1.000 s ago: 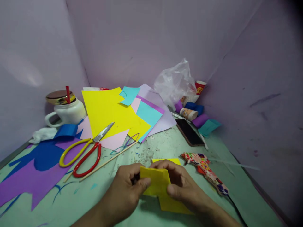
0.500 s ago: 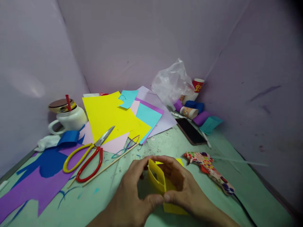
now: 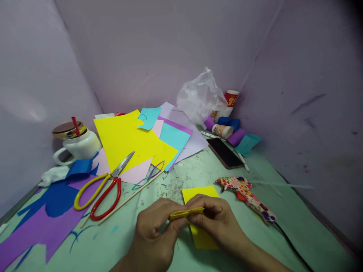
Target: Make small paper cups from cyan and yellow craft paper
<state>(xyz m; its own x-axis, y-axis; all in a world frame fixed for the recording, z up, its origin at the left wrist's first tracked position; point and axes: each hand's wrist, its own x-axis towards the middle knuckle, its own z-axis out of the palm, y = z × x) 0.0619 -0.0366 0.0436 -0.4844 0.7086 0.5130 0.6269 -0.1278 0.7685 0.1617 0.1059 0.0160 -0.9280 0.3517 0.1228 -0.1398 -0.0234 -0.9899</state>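
Note:
Between my two hands is a small yellow paper loop (image 3: pixel 179 214), pressed nearly flat with its layered edge facing me. My left hand (image 3: pixel 155 228) pinches its left part between thumb and fingers. The thumb and fingers of my right hand (image 3: pixel 217 217) close on its right part. Under my right hand a yellow paper rectangle (image 3: pixel 202 238) lies on the table, partly covered. To the right lies a flower-patterned glue gun (image 3: pixel 246 196) with a clear stick at its back. Scissors (image 3: pixel 109 185) with one yellow and one red handle lie to the left.
Coloured paper sheets (image 3: pixel 127 139) lie at the back, near a wooden stick (image 3: pixel 130 198). A white mug (image 3: pixel 82 145) and purple paper scraps (image 3: pixel 34 234) are on the left. A phone (image 3: pixel 225 153), a plastic bag (image 3: pixel 200 96) and paper cups (image 3: pixel 222 131) are at the back right.
The yellow loop, which stood open and upright between my hands, is now squeezed nearly flat and turned level. My fingers have closed in on it. The view has shifted slightly.

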